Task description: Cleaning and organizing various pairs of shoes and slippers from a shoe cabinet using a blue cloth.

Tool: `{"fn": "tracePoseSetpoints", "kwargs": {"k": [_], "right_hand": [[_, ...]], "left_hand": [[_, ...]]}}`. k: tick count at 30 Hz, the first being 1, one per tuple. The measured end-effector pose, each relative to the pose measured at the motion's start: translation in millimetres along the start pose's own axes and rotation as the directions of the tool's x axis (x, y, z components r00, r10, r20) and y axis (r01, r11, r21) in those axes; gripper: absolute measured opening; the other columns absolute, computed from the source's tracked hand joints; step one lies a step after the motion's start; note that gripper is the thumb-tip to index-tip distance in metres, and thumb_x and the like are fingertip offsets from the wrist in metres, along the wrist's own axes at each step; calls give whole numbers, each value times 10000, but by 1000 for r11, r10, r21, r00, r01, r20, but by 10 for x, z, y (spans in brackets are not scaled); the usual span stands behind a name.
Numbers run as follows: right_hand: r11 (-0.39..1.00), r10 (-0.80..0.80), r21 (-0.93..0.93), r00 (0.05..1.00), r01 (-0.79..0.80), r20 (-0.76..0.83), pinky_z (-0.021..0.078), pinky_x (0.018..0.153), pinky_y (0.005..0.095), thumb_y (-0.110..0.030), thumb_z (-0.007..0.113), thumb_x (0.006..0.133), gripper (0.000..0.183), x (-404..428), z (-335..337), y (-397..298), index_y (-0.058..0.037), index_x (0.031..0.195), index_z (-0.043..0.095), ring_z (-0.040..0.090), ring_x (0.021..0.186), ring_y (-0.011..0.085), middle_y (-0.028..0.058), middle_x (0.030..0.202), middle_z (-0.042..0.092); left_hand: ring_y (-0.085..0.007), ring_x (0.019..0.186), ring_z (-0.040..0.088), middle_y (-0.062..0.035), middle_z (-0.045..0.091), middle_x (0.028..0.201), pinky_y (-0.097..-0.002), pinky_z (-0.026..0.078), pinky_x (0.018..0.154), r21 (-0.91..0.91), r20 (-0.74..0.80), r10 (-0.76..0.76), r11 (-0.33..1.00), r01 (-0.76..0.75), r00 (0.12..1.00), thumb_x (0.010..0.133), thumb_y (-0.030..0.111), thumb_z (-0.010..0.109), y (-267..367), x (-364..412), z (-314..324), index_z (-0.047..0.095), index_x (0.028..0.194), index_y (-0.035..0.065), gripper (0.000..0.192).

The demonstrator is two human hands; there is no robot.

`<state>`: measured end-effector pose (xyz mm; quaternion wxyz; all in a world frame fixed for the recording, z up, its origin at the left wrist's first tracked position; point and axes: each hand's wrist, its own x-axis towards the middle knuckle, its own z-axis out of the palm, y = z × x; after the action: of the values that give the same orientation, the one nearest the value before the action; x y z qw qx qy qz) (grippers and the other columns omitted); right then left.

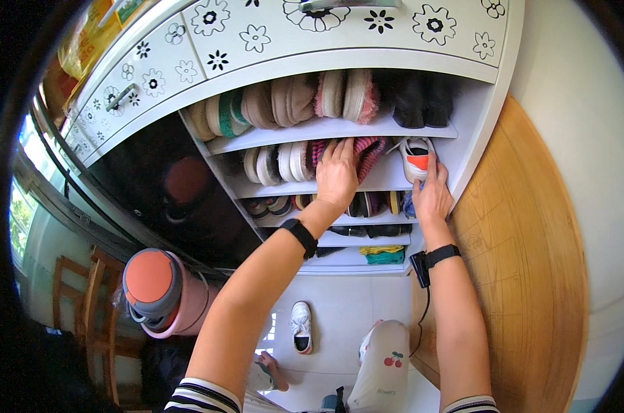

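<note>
On the second open shelf of a white shoe cabinet point(504, 62), my left hand point(339, 173) has its fingers against a pair of pink-and-dark striped slippers point(370, 155). Its thumb is hidden, so I cannot tell whether it grips them. At the same shelf's right end, my right hand point(433, 193) holds a white sneaker point(411, 149) with an orange heel patch, fingers along the right side and thumb near the heel. Something blue point(408, 205) shows just below that hand. A matching-looking white sneaker point(301, 328) rests on the floor tiles below.
Slippers point(294, 103) and black boots point(423, 106) fill the top shelf. Lower shelves hold more shoes point(366, 204) and folded yellow and green cloth point(384, 255). A pink bucket point(196, 297) with an orange-lidded container stands left. A curved wooden panel point(523, 258) borders the cabinet's right side.
</note>
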<state>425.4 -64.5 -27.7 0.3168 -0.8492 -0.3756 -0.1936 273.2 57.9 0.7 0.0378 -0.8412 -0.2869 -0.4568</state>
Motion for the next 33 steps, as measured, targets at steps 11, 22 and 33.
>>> {"fn": "tracePoseSetpoints", "kwargs": {"k": [11, 22, 33], "right_hand": [[662, 64, 703, 953, -261, 295, 478, 713, 329, -338, 590, 836, 409, -1062, -81, 317, -53, 1124, 534, 610, 828, 264, 119, 945, 621], [-161, -330, 565, 583, -809, 742, 481, 759, 310, -231, 593, 828, 475, -1993, -750, -663, -52, 1244, 449, 571, 925, 193, 106, 1075, 566], [307, -807, 617, 144, -725, 572, 402, 916, 276, -365, 516, 884, 514, -2036, -1066, -1357, 10, 1232, 468, 527, 1046, 149, 80, 1176, 548]], "left_hand": [[-239, 1169, 450, -149, 470, 1273, -298, 335, 983, -664, 284, -331, 609, 434, 900, 770, -83, 331, 90, -1250, -1347, 359, 1318, -7, 554], [-282, 1077, 476, -144, 497, 1209, -420, 467, 744, -265, 922, -238, -963, 50, 306, 884, 285, 424, 184, -2950, -2706, 483, 1214, 93, 386], [-298, 1093, 477, -139, 452, 1254, -487, 442, 822, 191, 863, 173, -982, 10, 474, 876, 426, 430, 391, -3439, -3144, 407, 1276, 65, 539]]}}
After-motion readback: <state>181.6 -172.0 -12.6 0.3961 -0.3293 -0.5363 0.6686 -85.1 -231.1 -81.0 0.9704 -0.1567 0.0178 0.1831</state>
